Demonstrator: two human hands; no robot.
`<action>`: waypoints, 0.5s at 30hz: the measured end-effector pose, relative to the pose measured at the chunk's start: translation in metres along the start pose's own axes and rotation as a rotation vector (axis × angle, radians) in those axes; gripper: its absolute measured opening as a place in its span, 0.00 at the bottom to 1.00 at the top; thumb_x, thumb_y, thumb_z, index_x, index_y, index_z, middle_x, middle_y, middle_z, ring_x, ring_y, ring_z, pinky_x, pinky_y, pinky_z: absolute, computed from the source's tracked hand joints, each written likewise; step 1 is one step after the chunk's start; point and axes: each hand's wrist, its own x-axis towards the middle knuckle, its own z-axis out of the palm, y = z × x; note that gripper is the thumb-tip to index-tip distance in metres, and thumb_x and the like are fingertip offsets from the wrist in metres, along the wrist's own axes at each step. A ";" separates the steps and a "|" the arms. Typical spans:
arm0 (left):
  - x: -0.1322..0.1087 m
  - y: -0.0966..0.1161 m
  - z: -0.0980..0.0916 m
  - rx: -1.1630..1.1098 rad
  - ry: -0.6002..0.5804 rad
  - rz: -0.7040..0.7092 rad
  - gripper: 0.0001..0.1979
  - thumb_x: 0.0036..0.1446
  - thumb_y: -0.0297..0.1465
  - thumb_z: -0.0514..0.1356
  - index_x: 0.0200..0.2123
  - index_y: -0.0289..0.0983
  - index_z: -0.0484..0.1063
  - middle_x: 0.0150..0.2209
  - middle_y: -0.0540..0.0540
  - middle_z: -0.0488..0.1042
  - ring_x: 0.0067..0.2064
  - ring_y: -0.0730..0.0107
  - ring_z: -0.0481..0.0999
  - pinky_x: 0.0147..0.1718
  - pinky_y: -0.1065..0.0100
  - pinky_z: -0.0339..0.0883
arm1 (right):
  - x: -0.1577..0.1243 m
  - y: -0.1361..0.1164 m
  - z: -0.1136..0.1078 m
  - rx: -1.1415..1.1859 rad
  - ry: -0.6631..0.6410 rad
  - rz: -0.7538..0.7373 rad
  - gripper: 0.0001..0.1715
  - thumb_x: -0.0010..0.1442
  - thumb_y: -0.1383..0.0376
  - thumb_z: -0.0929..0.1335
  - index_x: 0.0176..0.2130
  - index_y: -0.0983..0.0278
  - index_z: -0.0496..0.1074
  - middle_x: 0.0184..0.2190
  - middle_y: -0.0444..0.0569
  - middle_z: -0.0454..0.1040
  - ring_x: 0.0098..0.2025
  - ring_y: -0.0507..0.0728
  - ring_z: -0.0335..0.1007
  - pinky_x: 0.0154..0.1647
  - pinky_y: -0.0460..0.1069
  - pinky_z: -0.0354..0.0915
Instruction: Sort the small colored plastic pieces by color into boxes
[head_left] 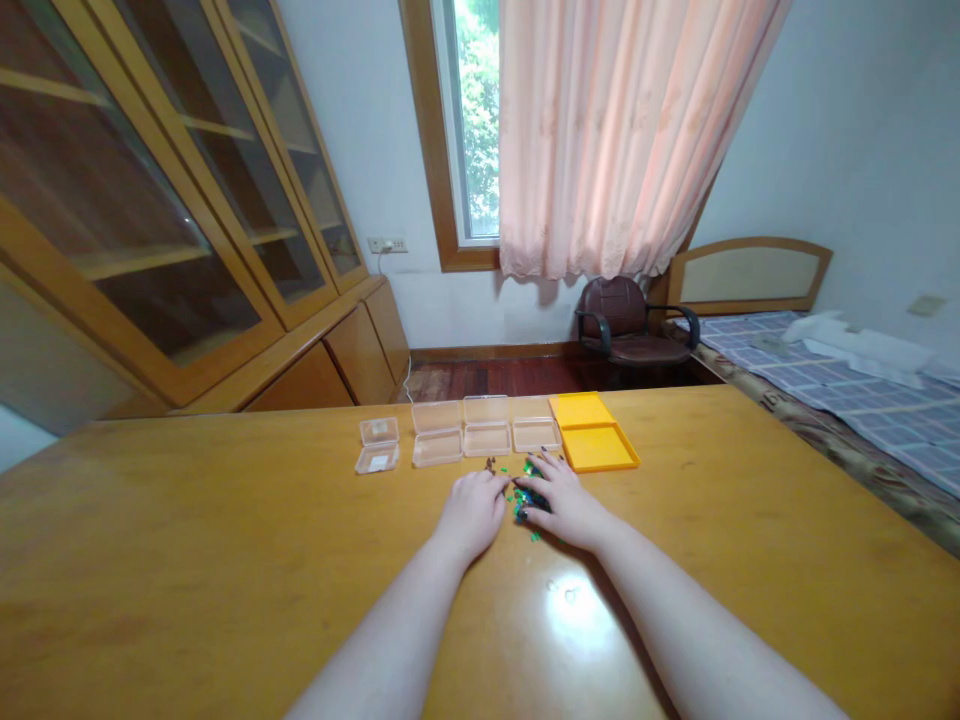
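Observation:
Small green and blue pieces lie in a loose pile on the wooden table. My right hand rests over the pile with its fingers spread. Just left of the pile is my left hand, its fingers together and curled down, the tips near the pieces; whether it pinches one is too small to tell. A few brown pieces lie beyond my left fingertips. Behind the hands stand open clear plastic boxes and an open yellow box.
A smaller open clear box with a white label sits left of the others. Past the table are a brown chair, a bed at right and a glass-door cabinet at left.

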 end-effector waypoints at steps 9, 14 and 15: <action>-0.001 0.001 0.001 0.059 -0.175 -0.112 0.21 0.57 0.30 0.48 0.54 0.49 0.63 0.43 0.46 0.75 0.42 0.63 0.74 0.41 0.63 0.65 | 0.002 0.000 -0.002 0.020 0.107 -0.005 0.21 0.54 0.58 0.66 0.48 0.60 0.70 0.56 0.53 0.61 0.61 0.63 0.48 0.60 0.61 0.47; 0.000 0.000 -0.002 0.062 -0.151 -0.195 0.21 0.57 0.28 0.48 0.53 0.46 0.64 0.45 0.44 0.74 0.44 0.62 0.74 0.42 0.63 0.65 | -0.001 -0.007 -0.007 0.036 0.005 -0.019 0.26 0.52 0.55 0.67 0.51 0.54 0.67 0.61 0.50 0.54 0.63 0.65 0.41 0.60 0.64 0.42; 0.000 0.000 -0.002 0.060 -0.141 -0.216 0.21 0.56 0.28 0.48 0.53 0.45 0.64 0.46 0.44 0.74 0.44 0.62 0.74 0.42 0.63 0.65 | -0.001 -0.008 -0.007 0.032 -0.009 -0.014 0.26 0.52 0.54 0.67 0.51 0.53 0.67 0.61 0.50 0.53 0.64 0.66 0.40 0.60 0.64 0.41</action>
